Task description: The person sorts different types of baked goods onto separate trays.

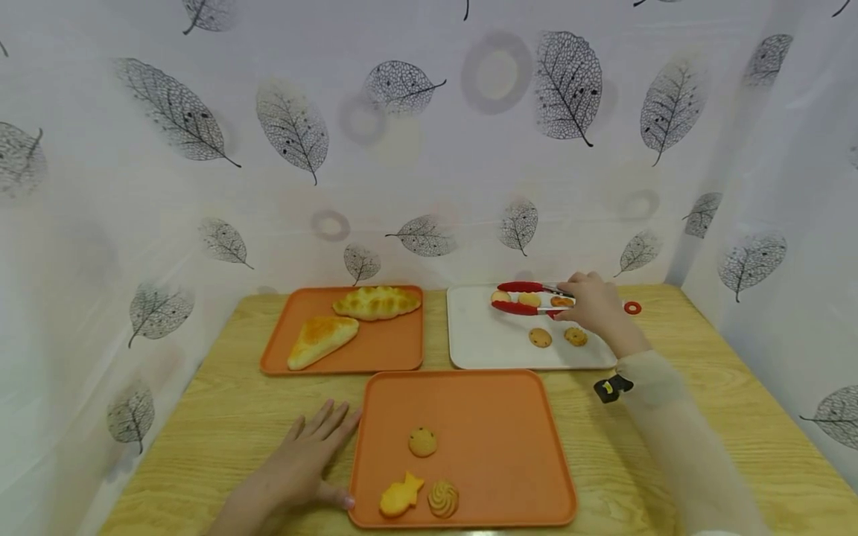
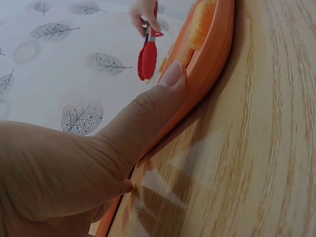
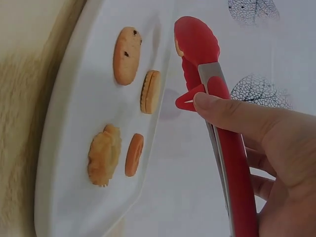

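My right hand [image 1: 593, 305] grips a pair of red-tipped tongs [image 3: 217, 113] above the white tray [image 1: 479, 350]. A tan biscuit edge [image 3: 178, 48] shows between the tong heads. On that tray lie a chocolate-chip cookie [image 3: 127, 57], a sandwich biscuit [image 3: 150, 92], a ruffled cookie [image 3: 104, 155] and a small reddish-brown biscuit [image 3: 134, 155]. My left hand [image 1: 295, 465] rests at the left edge of the near orange tray [image 1: 496, 447], fingers extended, thumb touching its rim. This tray carries a round cookie [image 1: 422, 442], a fish-shaped biscuit [image 1: 401, 496] and a swirl cookie [image 1: 443, 499].
Back left, another orange tray [image 1: 389, 353] bears a triangular pastry [image 1: 323, 341] and a braided bread [image 1: 377, 302]. Leaf-printed white curtains [image 1: 429, 179] enclose the wooden table [image 1: 221, 394] at the back and sides.
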A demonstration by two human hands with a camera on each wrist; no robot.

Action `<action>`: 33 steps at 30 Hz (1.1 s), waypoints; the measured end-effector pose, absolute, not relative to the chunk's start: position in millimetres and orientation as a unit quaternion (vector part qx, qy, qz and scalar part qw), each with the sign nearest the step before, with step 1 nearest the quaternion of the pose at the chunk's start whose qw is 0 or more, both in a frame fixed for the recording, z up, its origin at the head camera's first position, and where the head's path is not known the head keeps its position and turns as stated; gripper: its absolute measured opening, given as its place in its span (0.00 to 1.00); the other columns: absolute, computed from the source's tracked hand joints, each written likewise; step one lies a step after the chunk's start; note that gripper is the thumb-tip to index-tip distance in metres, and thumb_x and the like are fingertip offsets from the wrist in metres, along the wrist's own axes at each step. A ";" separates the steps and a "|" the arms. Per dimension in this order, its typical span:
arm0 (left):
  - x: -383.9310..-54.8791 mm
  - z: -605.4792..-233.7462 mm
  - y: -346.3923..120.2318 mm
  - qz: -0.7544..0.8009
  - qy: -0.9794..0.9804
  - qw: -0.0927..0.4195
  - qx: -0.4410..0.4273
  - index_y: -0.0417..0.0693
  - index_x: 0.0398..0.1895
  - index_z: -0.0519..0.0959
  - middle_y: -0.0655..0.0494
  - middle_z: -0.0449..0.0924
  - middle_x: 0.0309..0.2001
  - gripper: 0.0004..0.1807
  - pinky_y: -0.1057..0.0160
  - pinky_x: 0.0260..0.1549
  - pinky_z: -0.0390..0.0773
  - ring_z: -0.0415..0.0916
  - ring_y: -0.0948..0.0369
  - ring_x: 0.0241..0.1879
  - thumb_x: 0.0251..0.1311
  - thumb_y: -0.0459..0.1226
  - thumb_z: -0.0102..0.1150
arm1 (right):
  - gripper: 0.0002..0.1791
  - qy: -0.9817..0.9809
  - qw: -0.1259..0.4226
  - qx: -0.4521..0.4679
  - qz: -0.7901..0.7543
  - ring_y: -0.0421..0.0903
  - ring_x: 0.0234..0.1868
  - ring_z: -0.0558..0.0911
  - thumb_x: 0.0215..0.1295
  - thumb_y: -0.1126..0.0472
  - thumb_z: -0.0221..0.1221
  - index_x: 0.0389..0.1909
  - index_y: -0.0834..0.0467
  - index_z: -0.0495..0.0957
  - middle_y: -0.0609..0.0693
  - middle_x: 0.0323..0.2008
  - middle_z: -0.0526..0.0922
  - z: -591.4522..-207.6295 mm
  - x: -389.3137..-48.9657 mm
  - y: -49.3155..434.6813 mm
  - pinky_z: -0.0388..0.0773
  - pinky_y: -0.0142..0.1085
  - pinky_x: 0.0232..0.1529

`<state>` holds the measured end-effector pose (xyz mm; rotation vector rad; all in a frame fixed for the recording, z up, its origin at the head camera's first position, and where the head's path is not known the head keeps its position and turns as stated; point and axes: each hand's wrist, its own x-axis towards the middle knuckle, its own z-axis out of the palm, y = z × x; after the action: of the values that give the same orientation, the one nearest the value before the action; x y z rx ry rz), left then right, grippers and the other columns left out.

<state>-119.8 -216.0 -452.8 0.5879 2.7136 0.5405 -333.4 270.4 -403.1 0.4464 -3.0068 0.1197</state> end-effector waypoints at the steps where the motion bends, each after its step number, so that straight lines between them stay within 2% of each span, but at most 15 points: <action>1: -119.6 -452.8 -216.0 0.189 0.947 0.156 0.206 0.54 0.78 0.47 0.44 0.43 0.78 0.67 0.25 0.65 0.42 0.36 0.41 0.77 0.33 0.73 0.60 | 0.37 -0.988 0.049 0.143 0.034 0.63 0.54 0.73 0.53 0.48 0.71 0.62 0.61 0.75 0.62 0.54 0.78 -405.4 -334.8 270.3 0.72 0.61 0.47; 16: -119.1 -451.7 -216.2 0.195 0.945 0.157 0.209 0.53 0.78 0.48 0.43 0.44 0.78 0.67 0.24 0.65 0.42 0.36 0.40 0.77 0.34 0.73 0.59 | 0.36 -0.990 0.057 0.130 0.028 0.65 0.56 0.72 0.52 0.48 0.71 0.60 0.62 0.76 0.63 0.54 0.78 -417.6 -339.5 263.4 0.71 0.66 0.51; 29: -117.6 -450.8 -215.4 0.199 0.945 0.150 0.212 0.52 0.78 0.49 0.41 0.45 0.78 0.67 0.24 0.64 0.43 0.37 0.39 0.77 0.35 0.73 0.59 | 0.37 -0.990 0.066 0.122 0.028 0.63 0.53 0.72 0.51 0.49 0.72 0.60 0.63 0.75 0.62 0.54 0.78 -417.9 -340.3 261.0 0.73 0.61 0.47; 33: -116.9 -451.3 -215.2 0.198 0.945 0.145 0.214 0.51 0.78 0.49 0.41 0.45 0.77 0.67 0.23 0.64 0.42 0.38 0.39 0.77 0.35 0.73 0.59 | 0.38 -0.990 0.073 0.120 0.021 0.64 0.54 0.73 0.51 0.48 0.72 0.61 0.63 0.75 0.63 0.54 0.78 -413.7 -333.1 262.1 0.73 0.62 0.49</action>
<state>-116.9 -215.2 -451.3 0.6152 2.7231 0.5713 -333.1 262.1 -413.7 0.3601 -2.9724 0.0645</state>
